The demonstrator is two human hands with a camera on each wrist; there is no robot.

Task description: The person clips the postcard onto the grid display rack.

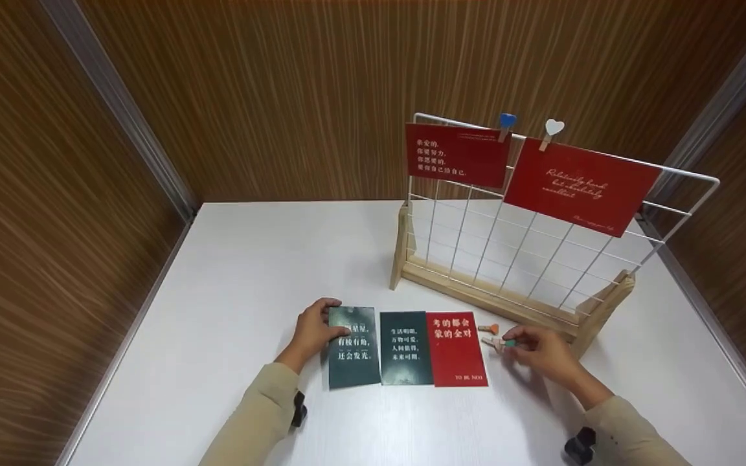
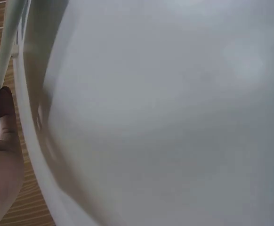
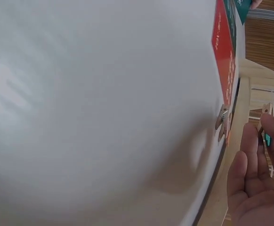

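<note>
My left hand (image 1: 313, 331) pinches a dark green card (image 1: 353, 366) with white writing at its left edge, thumb on its face. In the left wrist view, the card (image 2: 6, 44) is seen edge-on between thumb and fingers. My right hand (image 1: 544, 353) pinches a small wooden clothespin with a teal end (image 3: 267, 139) between thumb and fingers. Close to it lies a clothespin with an orange heart (image 1: 491, 329). A second dark green card (image 1: 405, 372) and a red card (image 1: 457, 359) lie side by side between my hands.
Behind the cards stands a white wire grid rack (image 1: 528, 259) on a wooden base (image 1: 463, 291). Two red cards hang on it, under a clothespin with a blue heart (image 1: 508, 120) and one with a white heart (image 1: 553, 127). Wood-grain panels (image 1: 282, 97) enclose the white table (image 1: 256, 259).
</note>
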